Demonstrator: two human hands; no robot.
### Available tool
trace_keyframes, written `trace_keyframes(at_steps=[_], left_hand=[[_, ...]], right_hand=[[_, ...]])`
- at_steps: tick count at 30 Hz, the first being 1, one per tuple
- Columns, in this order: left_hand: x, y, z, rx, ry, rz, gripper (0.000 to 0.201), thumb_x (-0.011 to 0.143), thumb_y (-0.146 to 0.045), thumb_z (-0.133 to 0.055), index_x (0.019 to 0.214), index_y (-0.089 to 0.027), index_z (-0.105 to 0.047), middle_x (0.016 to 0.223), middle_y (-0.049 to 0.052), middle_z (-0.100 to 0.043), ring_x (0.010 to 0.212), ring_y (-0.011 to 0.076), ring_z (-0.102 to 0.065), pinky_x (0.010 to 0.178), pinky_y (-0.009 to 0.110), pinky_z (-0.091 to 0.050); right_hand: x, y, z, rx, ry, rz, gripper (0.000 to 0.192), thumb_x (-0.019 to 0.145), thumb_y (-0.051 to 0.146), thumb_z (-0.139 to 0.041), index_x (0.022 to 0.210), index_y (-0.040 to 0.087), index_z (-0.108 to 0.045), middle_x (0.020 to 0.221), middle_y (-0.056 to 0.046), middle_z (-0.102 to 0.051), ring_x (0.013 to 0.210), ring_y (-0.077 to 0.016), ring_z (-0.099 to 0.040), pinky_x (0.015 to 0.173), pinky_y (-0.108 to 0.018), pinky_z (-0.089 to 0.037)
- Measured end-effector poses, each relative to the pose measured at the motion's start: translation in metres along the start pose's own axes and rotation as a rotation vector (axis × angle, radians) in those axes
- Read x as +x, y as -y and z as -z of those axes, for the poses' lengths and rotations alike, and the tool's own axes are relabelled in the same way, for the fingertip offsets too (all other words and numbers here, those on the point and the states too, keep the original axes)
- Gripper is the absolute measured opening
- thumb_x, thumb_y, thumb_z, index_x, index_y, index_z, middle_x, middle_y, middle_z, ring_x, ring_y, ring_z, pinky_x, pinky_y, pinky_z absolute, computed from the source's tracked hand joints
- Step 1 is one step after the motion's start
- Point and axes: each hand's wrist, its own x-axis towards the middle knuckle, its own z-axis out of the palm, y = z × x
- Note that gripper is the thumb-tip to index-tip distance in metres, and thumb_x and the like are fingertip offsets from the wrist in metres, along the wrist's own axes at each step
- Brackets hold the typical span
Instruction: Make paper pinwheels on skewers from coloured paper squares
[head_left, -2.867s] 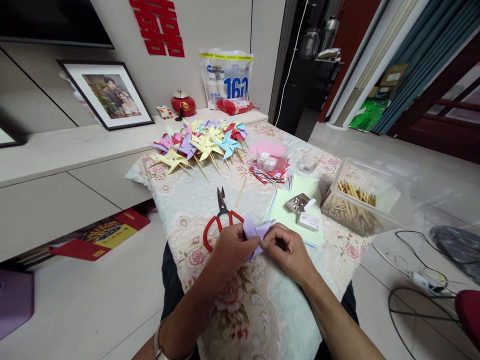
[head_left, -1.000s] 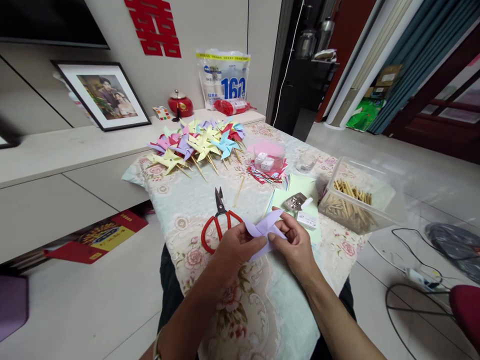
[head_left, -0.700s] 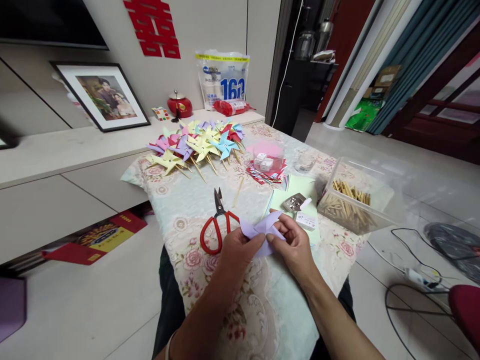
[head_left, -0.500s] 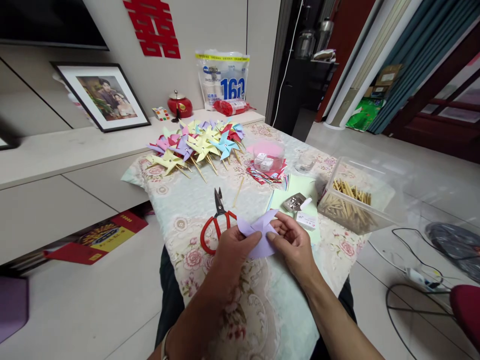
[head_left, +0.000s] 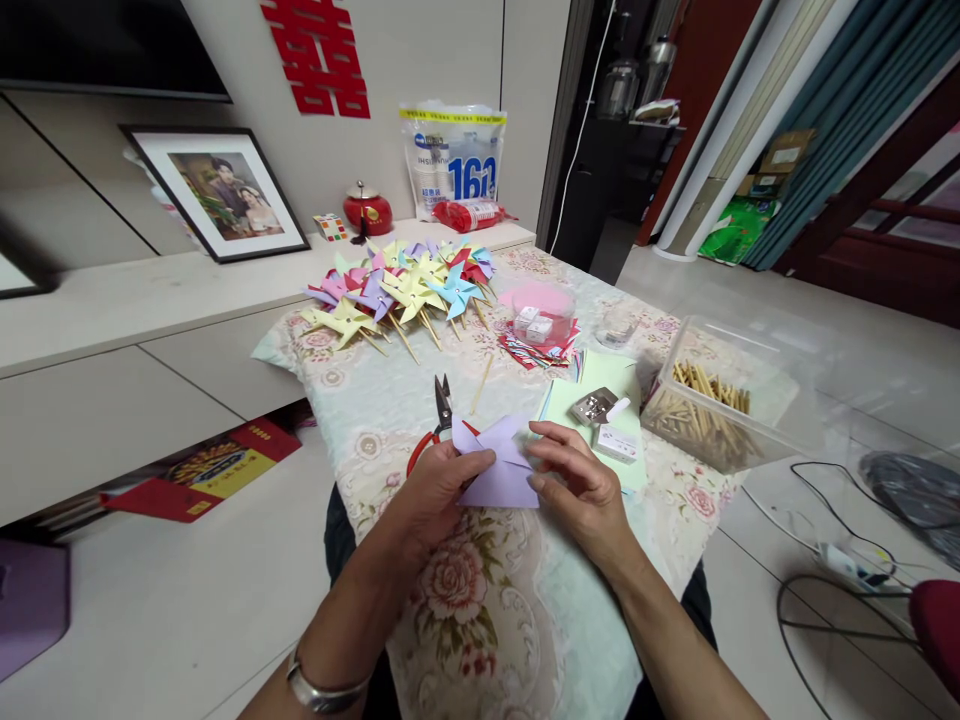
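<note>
A sheet of purple paper (head_left: 499, 485), slit and partly folded over, is pinched between the thumb and fingers of my left hand (head_left: 442, 490). My right hand (head_left: 581, 485) is at the paper's right edge with thumb and fingers apart; its thumb tip is at or near that edge. Red-handled scissors (head_left: 444, 405) lie just beyond my left hand, partly covered by it and the paper. Past my right hand, a metal tin of small fasteners (head_left: 596, 405) and a small white box (head_left: 615, 443) rest on light green paper sheets (head_left: 559, 400). A thin wooden stick (head_left: 481, 385) lies beyond the paper.
Several finished paper pinwheels (head_left: 412, 290) on sticks are heaped at the table's far left. A round clear container (head_left: 551, 310) sits on red paper pieces (head_left: 517, 352). At right stands a clear plastic bin (head_left: 675, 430) of sticks. A floral cloth (head_left: 450, 590) covers the table.
My right fingers have opened away from the purple paper, which has spread flatter. My left hand has shifted left with the paper, covering more of the scissors.
</note>
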Motion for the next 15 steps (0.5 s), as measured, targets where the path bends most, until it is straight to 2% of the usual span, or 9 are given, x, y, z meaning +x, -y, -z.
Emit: trace_keyframes(at_steps=[5, 11, 15], left_hand=[[0.001, 0.0, 0.001, 0.005, 0.02, 0.005, 0.03, 0.06, -0.029, -0.083, 0.086, -0.018, -0.073, 0.081, 0.004, -0.076, 0.075, 0.0209, -0.069, 0.07, 0.028, -0.052], [0.002, 0.002, 0.002, 0.008, 0.005, 0.022, 0.035, 0.058, -0.027, -0.084, 0.09, -0.017, -0.073, 0.083, 0.004, -0.076, 0.066, 0.0166, -0.066, 0.064, 0.026, -0.05], [0.003, 0.005, 0.001, 0.04, 0.013, -0.033, 0.042, 0.06, -0.027, -0.083, 0.099, -0.016, -0.073, 0.095, 0.006, -0.077, 0.075, 0.0186, -0.068, 0.066, 0.027, -0.05]], right_hand=[[0.001, 0.004, 0.0, -0.042, 0.047, 0.017, 0.028, 0.089, 0.02, -0.07, 0.113, 0.034, -0.075, 0.137, -0.006, -0.057, 0.113, -0.0244, -0.06, 0.101, -0.045, -0.048], [0.001, 0.009, 0.0, -0.131, 0.081, 0.074, 0.023, 0.089, 0.022, -0.069, 0.108, 0.033, -0.077, 0.14, -0.005, -0.057, 0.127, -0.0282, -0.052, 0.109, -0.049, -0.04], [0.0, 0.011, 0.001, -0.17, 0.114, 0.071, 0.017, 0.09, 0.027, -0.068, 0.101, 0.033, -0.078, 0.145, -0.004, -0.054, 0.127, -0.0296, -0.051, 0.099, -0.047, -0.045]])
